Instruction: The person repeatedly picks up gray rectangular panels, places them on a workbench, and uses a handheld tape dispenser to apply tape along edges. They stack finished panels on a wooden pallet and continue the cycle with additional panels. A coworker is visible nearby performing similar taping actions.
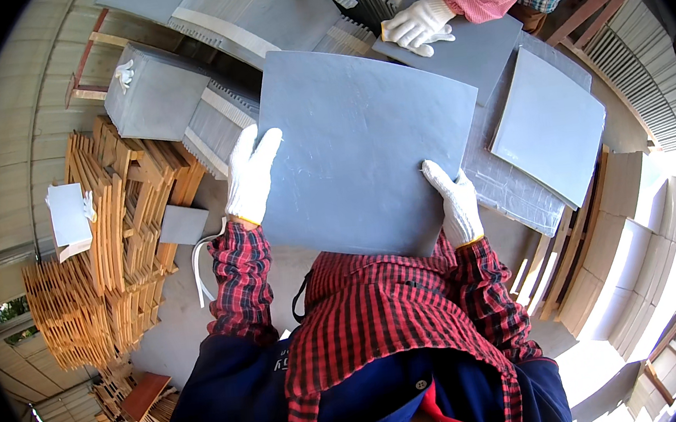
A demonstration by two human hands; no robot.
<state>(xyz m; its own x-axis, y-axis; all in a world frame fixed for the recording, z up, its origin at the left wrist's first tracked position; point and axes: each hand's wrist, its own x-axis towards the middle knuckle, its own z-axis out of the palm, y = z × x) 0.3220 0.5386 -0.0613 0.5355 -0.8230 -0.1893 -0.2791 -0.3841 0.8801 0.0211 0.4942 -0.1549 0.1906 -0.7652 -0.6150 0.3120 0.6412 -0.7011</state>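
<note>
A large flat grey slab (368, 146), almost square, is held in front of me between both hands. My left hand (252, 173), in a white knit glove, grips its left edge. At the lower right edge, my right hand (456, 205) in a matching glove has its thumb on the face; its other fingers are partly hidden behind. Beyond the slab, a co-worker's gloved hand (420, 25) rests on another dark grey slab (474, 52). Further right, a lighter grey slab (553, 124) lies on a grey, plastic-looking surface (512, 184).
Rows of grey slabs (231, 12) stand along the far side. Stacked wooden pallets (121, 225) fill the left, with a white box (69, 216) on them. Pale blocks or cartons (620, 264) are piled at the right. A white strap (200, 267) hangs near my left forearm.
</note>
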